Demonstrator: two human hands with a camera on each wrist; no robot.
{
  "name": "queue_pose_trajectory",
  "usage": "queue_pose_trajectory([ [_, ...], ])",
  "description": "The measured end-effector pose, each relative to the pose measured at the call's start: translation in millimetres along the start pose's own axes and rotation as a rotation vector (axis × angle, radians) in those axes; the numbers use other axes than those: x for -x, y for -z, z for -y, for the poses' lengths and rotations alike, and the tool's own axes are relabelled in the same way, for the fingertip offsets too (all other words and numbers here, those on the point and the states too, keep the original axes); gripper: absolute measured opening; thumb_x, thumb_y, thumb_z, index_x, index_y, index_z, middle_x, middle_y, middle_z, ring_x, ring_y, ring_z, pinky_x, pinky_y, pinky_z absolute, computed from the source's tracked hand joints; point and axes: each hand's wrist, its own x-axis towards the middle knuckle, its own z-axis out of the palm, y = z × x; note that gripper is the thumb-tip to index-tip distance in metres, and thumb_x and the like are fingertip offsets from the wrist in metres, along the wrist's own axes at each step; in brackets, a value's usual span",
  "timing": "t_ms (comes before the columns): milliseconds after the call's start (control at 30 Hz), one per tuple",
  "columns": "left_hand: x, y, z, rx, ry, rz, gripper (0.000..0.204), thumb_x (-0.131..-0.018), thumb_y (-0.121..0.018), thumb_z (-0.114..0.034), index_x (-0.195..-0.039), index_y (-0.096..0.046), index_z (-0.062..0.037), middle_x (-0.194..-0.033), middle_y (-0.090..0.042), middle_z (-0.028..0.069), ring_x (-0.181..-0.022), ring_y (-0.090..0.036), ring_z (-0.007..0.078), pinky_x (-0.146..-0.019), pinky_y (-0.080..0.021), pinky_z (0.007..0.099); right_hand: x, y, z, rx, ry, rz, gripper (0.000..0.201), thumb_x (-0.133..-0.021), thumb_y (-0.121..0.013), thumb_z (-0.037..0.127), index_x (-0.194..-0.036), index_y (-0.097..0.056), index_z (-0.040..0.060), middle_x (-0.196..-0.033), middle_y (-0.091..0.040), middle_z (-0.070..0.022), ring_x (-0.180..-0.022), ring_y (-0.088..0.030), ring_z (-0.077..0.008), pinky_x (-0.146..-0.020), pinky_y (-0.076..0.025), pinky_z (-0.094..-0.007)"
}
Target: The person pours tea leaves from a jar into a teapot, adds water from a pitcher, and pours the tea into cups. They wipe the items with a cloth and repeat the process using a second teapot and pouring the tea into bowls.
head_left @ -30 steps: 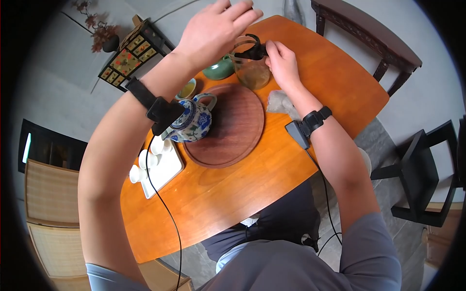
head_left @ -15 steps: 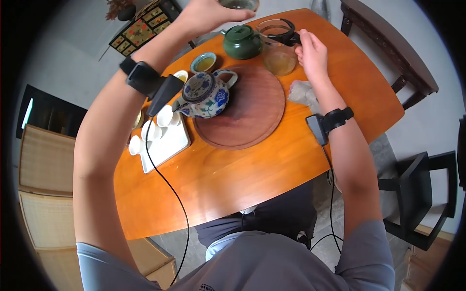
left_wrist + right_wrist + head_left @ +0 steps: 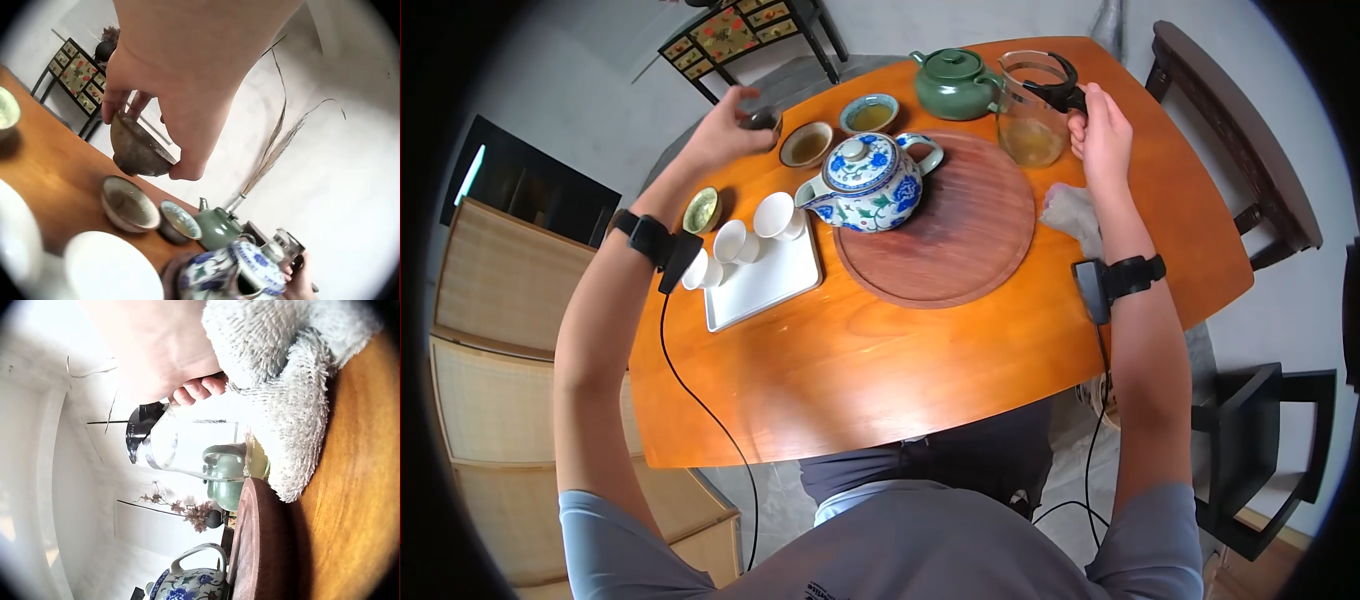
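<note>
My left hand [image 3: 722, 132] pinches a small dark teacup [image 3: 142, 153] by its rim, thumb on one side and fingertips on the other. The teacup is tilted and held in the air over the table's far left edge. Below and right of it stand a brown-rimmed teacup [image 3: 807, 146] and a pale blue teacup [image 3: 870, 116], both with tea inside. At the back right, my right hand [image 3: 1106, 135] grips the black handle [image 3: 1060, 96] of a glass pitcher [image 3: 1032, 145]. Some yellowish tea lies in the pitcher's bottom, and it stands upright beside a green teapot [image 3: 953, 86].
A blue-and-white teapot [image 3: 878, 192] sits on a round wooden board [image 3: 960, 255] mid-table. Left of it, white cups [image 3: 778, 217] stand at a white tray [image 3: 765, 288], near a greenish teacup [image 3: 702, 211]. A grey cloth [image 3: 1072, 215] lies under my right wrist.
My left hand has swung left and nearer from beyond the table's far edge, carrying the dark teacup away from the pitcher. My right hand stays on the pitcher's handle. The head view has shifted.
</note>
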Motion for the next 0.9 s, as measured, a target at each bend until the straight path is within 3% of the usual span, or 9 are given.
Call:
queue_pose_trajectory([
  [67, 12.4, -1.5, 14.2, -0.197, -0.002, 0.033, 0.083, -0.076, -0.083, -0.026, -0.149, -0.048, -0.0094, -0.119, -0.066, 0.0190, -0.109, -0.068, 0.0280, -0.095, -0.054, 0.0376, 1.6, -1.3, 1.8, 0.000, -0.004, 0.005, 0.032, -0.108, -0.059, 0.034, -0.114, -0.071, 0.0053, -0.064, -0.049, 0.0045, -0.051, -0.038, -0.0027, -0.046, -0.026, -0.0219],
  [167, 24.4, -6.3, 22.7, -0.234, 0.016, 0.084, 0.083, -0.076, -0.081, -0.022, -0.150, -0.047, -0.0101, -0.120, -0.065, 0.0201, -0.109, -0.067, 0.0316, -0.096, -0.053, 0.0378, 1.1, -2.5, 1.8, 0.013, -0.004, 0.000, 0.034, -0.109, -0.057, 0.034, -0.119, -0.071, 0.0043, -0.063, -0.048, 0.0047, -0.051, -0.037, -0.0025, -0.046, -0.025, -0.0218],
  [400, 36.3, -14.2, 20.5, -0.247, 0.080, 0.182, 0.085, -0.075, -0.081, -0.021, -0.151, -0.047, -0.0066, -0.138, -0.061, 0.0252, -0.130, -0.060, 0.0375, -0.111, -0.047, 0.0395, -0.3, -1.1, -0.5, 0.032, -0.009, -0.019, 0.034, -0.110, -0.056, 0.034, -0.118, -0.071, 0.0045, -0.063, -0.048, 0.0046, -0.050, -0.036, -0.0026, -0.045, -0.025, -0.0218],
  [733, 29.6, -17.2, 38.9, -0.373, 0.026, 0.180, 0.088, -0.073, -0.083, -0.021, -0.151, -0.047, -0.0041, -0.144, -0.058, 0.0239, -0.136, -0.056, 0.0362, -0.116, -0.045, 0.0398, 1.2, -2.0, 1.4, 0.042, 0.003, -0.017, 0.034, -0.110, -0.055, 0.034, -0.116, -0.071, 0.0046, -0.062, -0.049, 0.0045, -0.049, -0.036, -0.0027, -0.045, -0.025, -0.0219],
  [800, 29.5, -10.3, 32.2, -0.339, 0.062, 0.281, 0.089, -0.074, -0.085, -0.018, -0.153, -0.047, -0.0044, -0.149, -0.055, 0.0236, -0.142, -0.051, 0.0383, -0.123, -0.038, 0.0404, 0.6, -1.4, 0.0, 0.042, 0.004, -0.016, 0.035, -0.110, -0.055, 0.035, -0.116, -0.071, 0.0047, -0.062, -0.049, 0.0045, -0.049, -0.036, -0.0027, -0.045, -0.026, -0.0219],
  [900, 23.0, -9.4, 36.8, -0.336, -0.001, 0.328, 0.087, -0.076, -0.084, -0.020, -0.154, -0.047, -0.0061, -0.151, -0.053, 0.0235, -0.144, -0.048, 0.0385, -0.123, -0.038, 0.0419, 0.8, -1.4, 0.5, 0.035, 0.008, -0.012, 0.035, -0.110, -0.055, 0.035, -0.117, -0.071, 0.0047, -0.062, -0.049, 0.0045, -0.049, -0.036, -0.0027, -0.045, -0.026, -0.0221],
])
